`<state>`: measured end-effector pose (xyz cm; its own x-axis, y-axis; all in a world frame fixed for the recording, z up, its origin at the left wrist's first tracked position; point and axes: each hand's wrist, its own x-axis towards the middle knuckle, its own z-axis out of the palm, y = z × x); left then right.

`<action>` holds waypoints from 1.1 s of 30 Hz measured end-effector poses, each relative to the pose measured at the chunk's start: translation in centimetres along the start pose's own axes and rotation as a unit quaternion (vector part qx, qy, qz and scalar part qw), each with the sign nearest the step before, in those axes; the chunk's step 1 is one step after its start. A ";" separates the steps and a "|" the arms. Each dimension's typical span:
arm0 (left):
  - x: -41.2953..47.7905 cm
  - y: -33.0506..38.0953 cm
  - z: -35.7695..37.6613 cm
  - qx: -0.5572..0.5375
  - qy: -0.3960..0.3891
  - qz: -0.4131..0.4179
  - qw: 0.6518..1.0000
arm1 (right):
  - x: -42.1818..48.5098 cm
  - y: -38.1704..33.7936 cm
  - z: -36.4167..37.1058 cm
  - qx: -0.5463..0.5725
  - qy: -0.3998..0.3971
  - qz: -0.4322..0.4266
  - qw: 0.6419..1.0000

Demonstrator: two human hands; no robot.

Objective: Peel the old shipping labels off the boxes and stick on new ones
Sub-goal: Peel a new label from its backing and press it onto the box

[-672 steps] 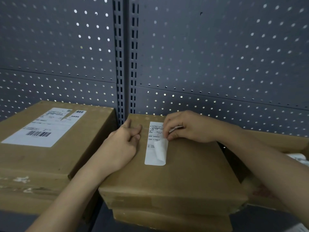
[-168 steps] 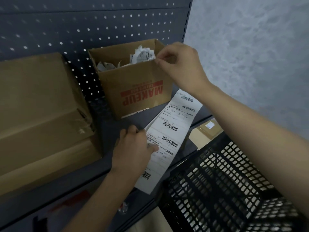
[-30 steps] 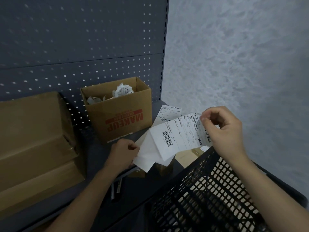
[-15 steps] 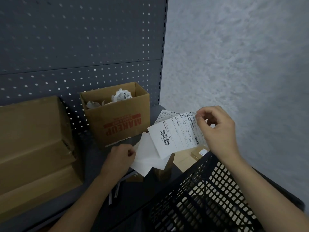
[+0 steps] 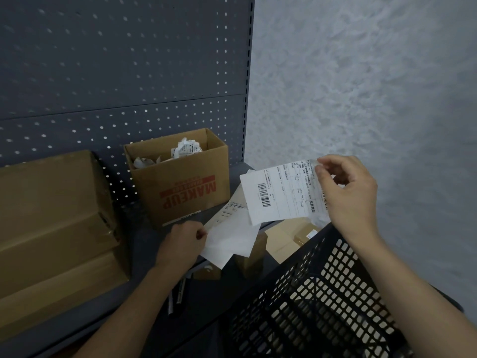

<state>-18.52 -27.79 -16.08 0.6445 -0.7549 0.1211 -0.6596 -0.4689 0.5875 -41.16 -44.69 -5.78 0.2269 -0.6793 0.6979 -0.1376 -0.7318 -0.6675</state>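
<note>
— Where is this?
— A dark shelf [image 5: 140,242] backed by a pegboard panel [image 5: 129,60]. Nearest, under the right hand [image 5: 348,195], is a black mesh basket [image 5: 322,293].
— And the hands?
— The left hand [image 5: 180,241] grips a white backing sheet [image 5: 232,239]. The right hand, beyond and right of it, pinches a barcoded new label [image 5: 281,192] by its edge. Beyond the left hand, an open MAKEUP box [image 5: 185,187] holds crumpled labels [image 5: 185,148].

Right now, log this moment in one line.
right hand: pinches printed label corner | left hand: grips label strip | open box: crumpled paper inside
</note>
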 end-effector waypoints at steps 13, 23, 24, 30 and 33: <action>-0.7 -0.6 -0.3 -0.036 -0.031 -0.010 0.999 | 0.5 -2.2 -0.7 0.067 0.031 0.009 0.997; -1.7 0.5 -3.8 -0.145 0.011 0.009 0.989 | 0.2 -4.0 0.5 0.143 -0.061 0.002 0.988; -2.0 0.8 -4.6 -0.150 0.017 0.014 0.988 | 0.2 -4.1 0.7 0.149 -0.073 0.004 0.986; -4.0 2.9 -9.1 -0.186 0.052 0.065 0.979 | 0.6 -5.8 2.5 0.188 -0.159 0.001 0.969; -5.1 3.9 -10.9 -0.205 0.052 0.094 0.973 | 0.6 -6.9 3.8 0.192 -0.202 -0.025 0.960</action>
<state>-20.17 -20.79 -5.65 0.5775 -0.7489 0.3249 -0.5736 -0.0891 0.8143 -36.40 -39.83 -1.78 0.5903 -0.5107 0.6251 0.2307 -0.6354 -0.7369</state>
